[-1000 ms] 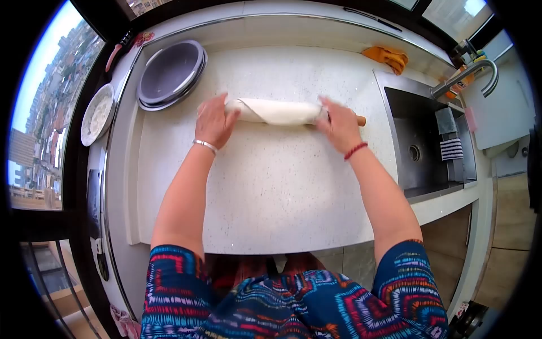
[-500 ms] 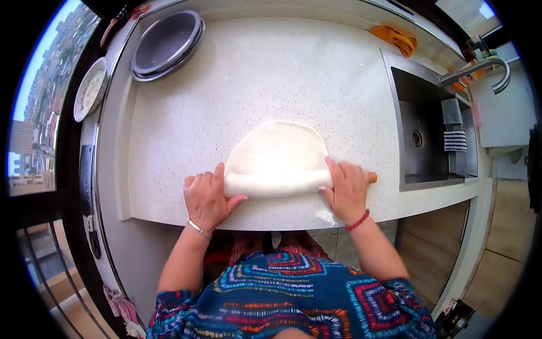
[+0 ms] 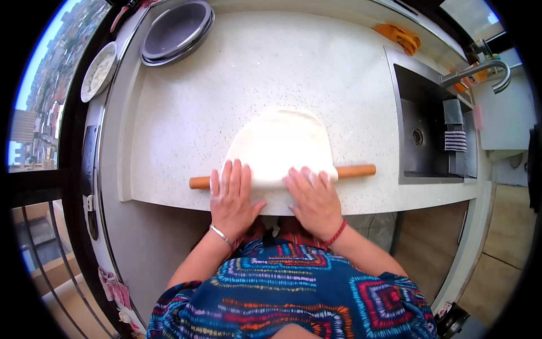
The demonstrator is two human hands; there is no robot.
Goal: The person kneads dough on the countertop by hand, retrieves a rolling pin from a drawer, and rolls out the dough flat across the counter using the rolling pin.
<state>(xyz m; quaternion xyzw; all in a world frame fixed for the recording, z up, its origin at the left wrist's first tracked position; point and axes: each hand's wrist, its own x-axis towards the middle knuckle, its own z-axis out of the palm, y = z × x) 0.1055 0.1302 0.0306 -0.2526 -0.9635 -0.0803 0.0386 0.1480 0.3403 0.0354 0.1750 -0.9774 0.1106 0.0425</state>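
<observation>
A flat sheet of white dough (image 3: 282, 138) lies on the speckled counter, its near edge wrapped around a wooden rolling pin (image 3: 357, 170). Both ends of the pin stick out past the dough. My left hand (image 3: 231, 198) rests flat, fingers stretched forward, over the left part of the wrapped pin. Palm down on the right part of the roll lies my right hand (image 3: 313, 198), its fingers extended too. Neither hand is closed around the pin. The middle of the pin is hidden by the dough and my hands.
Grey bowls (image 3: 176, 31) are stacked at the back left. A white bowl of flour-like powder (image 3: 99, 72) stands on the left ledge, with a knife (image 3: 91, 217) nearer me. At right is a sink (image 3: 420, 164) with a faucet (image 3: 480, 70); an orange cloth (image 3: 398, 37) lies behind it.
My hands have moved inward from the ends of the roll and now lie flat on it. Both pin ends now show. The camera view has shifted slightly.
</observation>
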